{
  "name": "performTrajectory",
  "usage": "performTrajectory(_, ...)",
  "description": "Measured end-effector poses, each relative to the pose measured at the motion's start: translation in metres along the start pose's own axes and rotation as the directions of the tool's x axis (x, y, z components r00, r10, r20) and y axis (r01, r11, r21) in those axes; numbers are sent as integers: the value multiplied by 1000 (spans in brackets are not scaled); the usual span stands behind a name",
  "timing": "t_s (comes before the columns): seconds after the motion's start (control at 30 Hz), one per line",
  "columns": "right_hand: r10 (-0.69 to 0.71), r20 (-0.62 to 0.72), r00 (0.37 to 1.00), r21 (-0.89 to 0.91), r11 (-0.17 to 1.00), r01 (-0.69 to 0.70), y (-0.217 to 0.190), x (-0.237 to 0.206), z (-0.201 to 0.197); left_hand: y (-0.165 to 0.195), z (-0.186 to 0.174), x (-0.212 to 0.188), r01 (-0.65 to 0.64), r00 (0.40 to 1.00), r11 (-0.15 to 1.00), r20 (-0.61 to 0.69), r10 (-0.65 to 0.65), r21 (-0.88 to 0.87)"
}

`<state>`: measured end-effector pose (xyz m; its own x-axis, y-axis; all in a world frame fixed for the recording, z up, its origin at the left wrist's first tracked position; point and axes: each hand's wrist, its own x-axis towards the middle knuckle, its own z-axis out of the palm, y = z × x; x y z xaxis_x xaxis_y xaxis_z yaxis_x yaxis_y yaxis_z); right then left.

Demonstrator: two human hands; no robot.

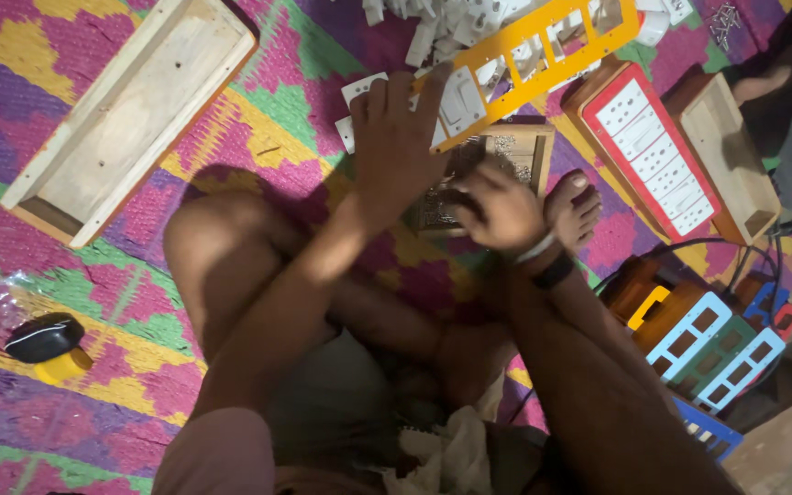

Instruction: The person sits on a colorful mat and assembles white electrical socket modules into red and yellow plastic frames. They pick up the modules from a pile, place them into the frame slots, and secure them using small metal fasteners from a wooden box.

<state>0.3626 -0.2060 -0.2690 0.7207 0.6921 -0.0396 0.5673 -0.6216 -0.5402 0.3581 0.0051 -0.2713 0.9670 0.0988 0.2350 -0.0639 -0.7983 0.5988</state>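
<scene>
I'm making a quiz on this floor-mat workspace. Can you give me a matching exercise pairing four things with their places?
Things:
1. Long empty wooden box
2. Black-and-yellow tool
3. Red-framed white switch board
4. Stack of blue and green plastic frames

Places:
A. Right edge, low down, beside the right forearm
B. Upper left of the mat
C. Upper right, next to a small wooden box
D. Left edge, beside the left knee

Pairs: 1-B, 2-D, 3-C, 4-A
</scene>
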Motion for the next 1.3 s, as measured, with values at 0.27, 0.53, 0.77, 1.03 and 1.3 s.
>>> performTrajectory(0.27, 6, 155, 988, -181, 983, 22, 0, 5, 17, 0, -1, -2, -21, 1000, 999, 1, 22, -36)
performTrajectory(0.53, 508, 364, 781, 676, 432, -597, -5, 4, -9, 2, 3, -5, -37, 998, 999, 59, 37, 6)
performTrajectory(0.77, 429, 305, 850, 570, 633, -524, -9, 6, -13, 5, 5, -7, -63, 997, 998, 39, 63, -1)
performTrajectory(1.03, 535, 321, 781, 777, 323, -541, 2, 6, -20, 5, 5, -9, -75, 994, 997, 73, 76, -16)
performTrajectory(1.3, 533, 364, 764, 890, 44, -454, 13, -3, -27, 10, 6, -10, -75, 993, 997, 86, 76, -13)
